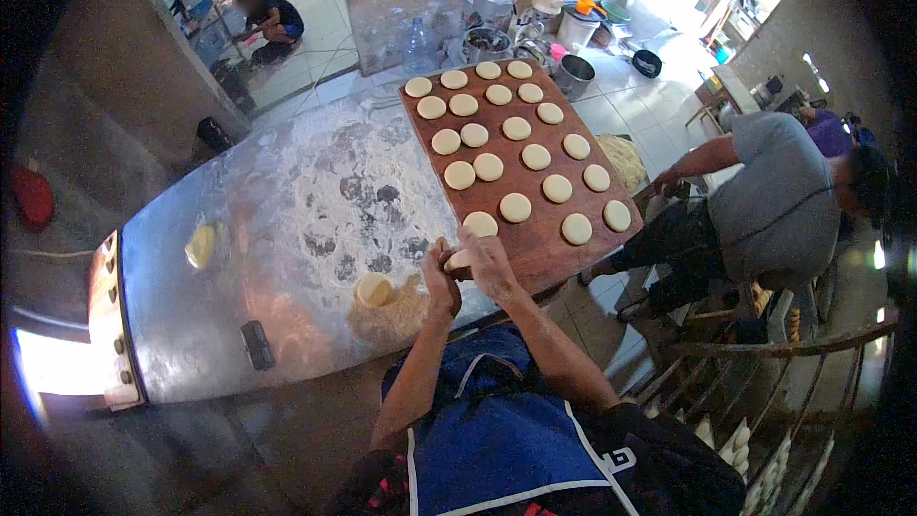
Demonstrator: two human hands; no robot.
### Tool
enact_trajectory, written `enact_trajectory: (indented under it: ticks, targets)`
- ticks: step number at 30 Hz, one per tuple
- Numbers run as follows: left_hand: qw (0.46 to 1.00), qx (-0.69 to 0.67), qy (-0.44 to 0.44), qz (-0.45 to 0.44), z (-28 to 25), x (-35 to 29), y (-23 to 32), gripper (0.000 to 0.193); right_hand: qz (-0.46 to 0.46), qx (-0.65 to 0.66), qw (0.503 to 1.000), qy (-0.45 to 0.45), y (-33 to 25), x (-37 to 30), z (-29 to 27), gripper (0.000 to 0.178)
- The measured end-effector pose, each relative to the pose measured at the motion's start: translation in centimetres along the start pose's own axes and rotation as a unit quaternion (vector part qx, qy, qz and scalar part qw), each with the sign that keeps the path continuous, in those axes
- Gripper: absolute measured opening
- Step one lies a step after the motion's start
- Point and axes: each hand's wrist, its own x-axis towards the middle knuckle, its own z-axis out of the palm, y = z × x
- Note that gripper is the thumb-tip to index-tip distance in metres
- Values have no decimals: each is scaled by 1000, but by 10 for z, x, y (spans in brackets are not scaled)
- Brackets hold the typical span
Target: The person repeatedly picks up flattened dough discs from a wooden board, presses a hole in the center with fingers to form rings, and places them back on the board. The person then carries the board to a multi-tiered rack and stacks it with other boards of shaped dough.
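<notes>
Above the near edge of the metal table, my left hand (442,279) and my right hand (491,268) come together around a pale dough round (460,261). My fingers are closed on it and hide part of it. Just beyond my right hand, another flat dough round (479,224) lies on a brown wooden board (535,253) that carries rows of similar rounds. Left of my hands, one dough round (374,290) rests at the edge of a patch of light brown crumbs (392,320).
White flour (334,201) covers the middle of the metal table (191,325). A yellowish lump (200,247) and a dark rectangular object (257,344) lie at left. A bending person (774,201) is right of the board; another person (271,19) crouches beyond the doorway. Pots (575,75) stand behind.
</notes>
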Motion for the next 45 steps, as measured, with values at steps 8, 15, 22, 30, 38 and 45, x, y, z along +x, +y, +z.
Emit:
enact_trajectory:
  ticks: [8,15,22,30,38,45]
  targets:
    - [985,83,-72,133,30,-5,-28,46,-31,48,998,11,-4,-12,-43,58]
    - [954,164,-14,250,40,-1,-68,40,-60,-22,998,0,11,-14,-78,64]
    - [857,393,32,331,48,-19,-95,31,-55,-85,994,-49,21,-27,-107,65]
    - [969,168,11,180,69,-20,-105,37,-78,-23,996,38,44,-37,-112,63]
    - [982,119,-10,145,68,-28,-112,37,-113,-52,992,17,77,-42,-122,67]
    - [917,328,26,225,48,-18,-122,36,-25,77,997,11,77,-44,-127,53]
